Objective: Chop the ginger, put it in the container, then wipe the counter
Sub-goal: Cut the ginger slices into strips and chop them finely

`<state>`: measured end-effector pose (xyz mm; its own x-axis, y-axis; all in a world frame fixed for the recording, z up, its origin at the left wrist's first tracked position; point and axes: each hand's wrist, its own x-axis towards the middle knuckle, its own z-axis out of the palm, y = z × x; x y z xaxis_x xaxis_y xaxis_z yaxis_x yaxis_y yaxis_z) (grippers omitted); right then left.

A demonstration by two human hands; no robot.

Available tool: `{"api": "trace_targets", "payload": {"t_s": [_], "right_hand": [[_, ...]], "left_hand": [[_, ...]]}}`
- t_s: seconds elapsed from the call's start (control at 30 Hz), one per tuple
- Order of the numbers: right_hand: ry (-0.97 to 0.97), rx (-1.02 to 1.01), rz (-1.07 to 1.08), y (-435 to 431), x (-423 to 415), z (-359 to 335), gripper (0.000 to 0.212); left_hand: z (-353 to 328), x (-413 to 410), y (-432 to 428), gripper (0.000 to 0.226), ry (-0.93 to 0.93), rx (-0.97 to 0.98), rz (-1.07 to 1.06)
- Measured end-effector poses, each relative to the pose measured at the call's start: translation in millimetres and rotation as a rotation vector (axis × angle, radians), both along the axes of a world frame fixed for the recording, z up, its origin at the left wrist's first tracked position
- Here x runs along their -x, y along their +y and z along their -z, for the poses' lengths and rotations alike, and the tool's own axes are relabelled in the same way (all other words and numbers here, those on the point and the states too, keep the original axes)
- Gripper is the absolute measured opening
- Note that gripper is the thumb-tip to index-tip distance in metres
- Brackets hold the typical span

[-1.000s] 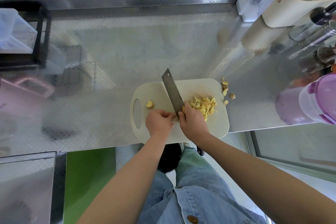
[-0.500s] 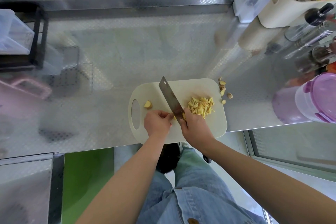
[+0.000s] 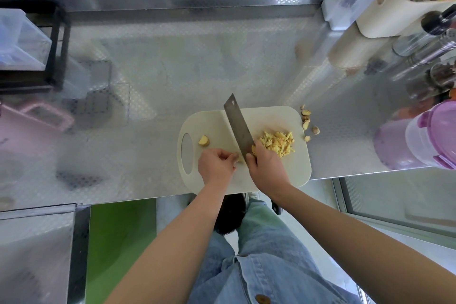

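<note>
Ginger (image 3: 277, 143) heaped on board (image 3: 283, 170)

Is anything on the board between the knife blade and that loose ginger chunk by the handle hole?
Nothing visible does. The ginger chunk lies alone on the cutting board, left of the knife, with bare board between them. The left hand sits nearer the person, beside that path, not across it. The right hand holds the knife.

the right hand (image 3: 267, 168) hides the cleaver (image 3: 238, 126) handle; the purple-lidded container (image 3: 429, 140) runs off frame.
</note>
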<state>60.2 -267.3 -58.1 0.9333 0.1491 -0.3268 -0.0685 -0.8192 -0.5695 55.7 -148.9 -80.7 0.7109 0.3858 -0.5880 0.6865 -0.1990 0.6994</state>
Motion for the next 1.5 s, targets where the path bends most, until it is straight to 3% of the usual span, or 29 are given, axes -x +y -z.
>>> {"api": "trace_targets", "payload": {"t_s": [0.33, 0.87, 1.5], "right_hand": [[0.028, 0.04, -0.101, -8.6, 10.5, -3.7, 0.007], [0.006, 0.025, -0.014, 2.3, 4.9, 4.0, 0.008], [0.057, 0.077, -0.093, -3.1, 8.8, 2.2, 0.011]], "left_hand": [[2.3, 0.5, 0.4, 0.03, -0.011, -0.02, 0.004], [4.1, 1.5, 0.6, 0.025, -0.033, -0.008, 0.009], [12.9, 2.1, 1.5, 0.028, -0.065, -0.031, 0.029]]}}
